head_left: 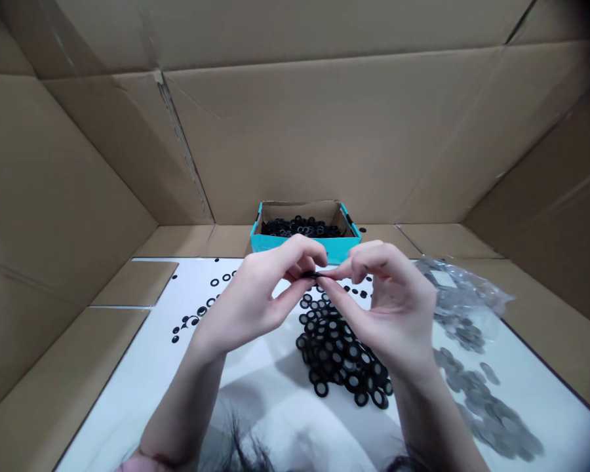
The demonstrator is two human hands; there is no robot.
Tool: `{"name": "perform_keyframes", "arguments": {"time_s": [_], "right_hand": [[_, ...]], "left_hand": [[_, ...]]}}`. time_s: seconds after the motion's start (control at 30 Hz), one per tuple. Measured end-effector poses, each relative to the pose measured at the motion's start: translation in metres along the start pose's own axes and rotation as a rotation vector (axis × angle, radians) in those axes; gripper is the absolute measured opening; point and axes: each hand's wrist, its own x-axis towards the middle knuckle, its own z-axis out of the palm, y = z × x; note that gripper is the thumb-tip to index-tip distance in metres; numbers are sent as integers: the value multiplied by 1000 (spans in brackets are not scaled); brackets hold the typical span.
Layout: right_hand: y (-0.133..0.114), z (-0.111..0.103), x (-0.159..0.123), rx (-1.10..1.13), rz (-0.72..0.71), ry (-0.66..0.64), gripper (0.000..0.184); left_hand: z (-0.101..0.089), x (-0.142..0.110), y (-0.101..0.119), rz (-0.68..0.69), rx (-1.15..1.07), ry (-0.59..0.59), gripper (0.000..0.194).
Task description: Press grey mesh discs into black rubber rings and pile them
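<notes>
Between the fingertips of both hands is a small black ring [311, 275], seen nearly edge-on, so its middle is hidden. My left hand [270, 282] pinches it from the left with thumb and fingers. From the right, my right hand [386, 288] grips its other side between thumb and index finger. Below my right hand lies a heap of black rings with pale grey centres [337, 347] on the white table [265, 380]. Behind my hands stands a turquoise-edged box [341, 249] holding many black rings [299, 227].
Grey translucent discs [491, 406] are spread at the right, near a clear plastic bag [467, 288]. Loose black rings [210, 302] are scattered on the left of the table. Cardboard walls [324, 131] enclose the back and sides.
</notes>
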Motion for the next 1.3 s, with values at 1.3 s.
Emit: {"name": "perform_keyframes", "arguments": {"time_s": [1.3], "right_hand": [[3,-2,15,601,503,-176,40]], "left_hand": [[6,1,-2,193,-161,178,48]]}}
